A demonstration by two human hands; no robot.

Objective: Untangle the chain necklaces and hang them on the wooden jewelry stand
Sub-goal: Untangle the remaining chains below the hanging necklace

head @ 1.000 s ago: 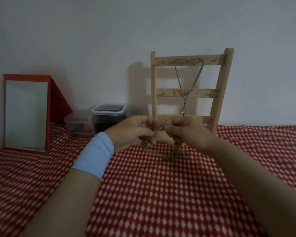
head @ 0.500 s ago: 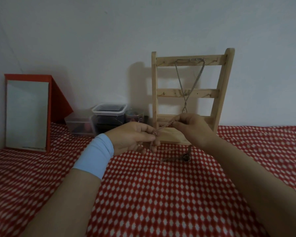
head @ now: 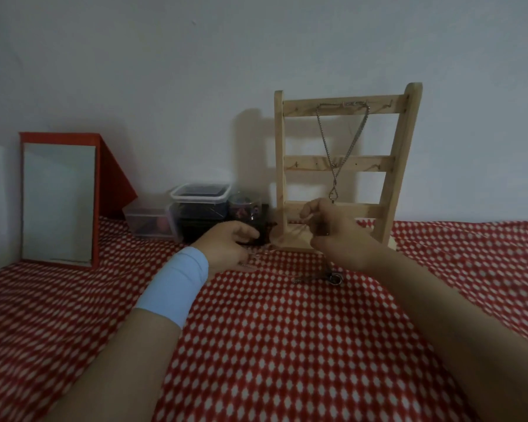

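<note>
Head view: fine-linked chain (head: 333, 278), ladder-shaped wooden stand (head: 305, 163)

**Wood, metal, cloth and plastic in front of me**

The jewelry stand (head: 305, 163) is bare pale wood, unvarnished and matt, with a faint grain on its rails. The hanging chain (head: 323, 138) on it is silvery metal, its fine links giving a dull gleam. The loose chain (head: 333, 278) that my right hand (head: 339, 239) pinches is darker metal, and its ring end glints on the cloth. The tablecloth (head: 287, 345) is matt fabric printed red with white diamonds. On my left wrist sits a soft, smooth, pale-blue wristband (head: 174, 287). The tubs (head: 200, 194) are clear, slightly glossy plastic. The mirror (head: 58, 202) is smooth glass in a matt red frame. The wall (head: 165, 71) is flat matt paint.
</note>
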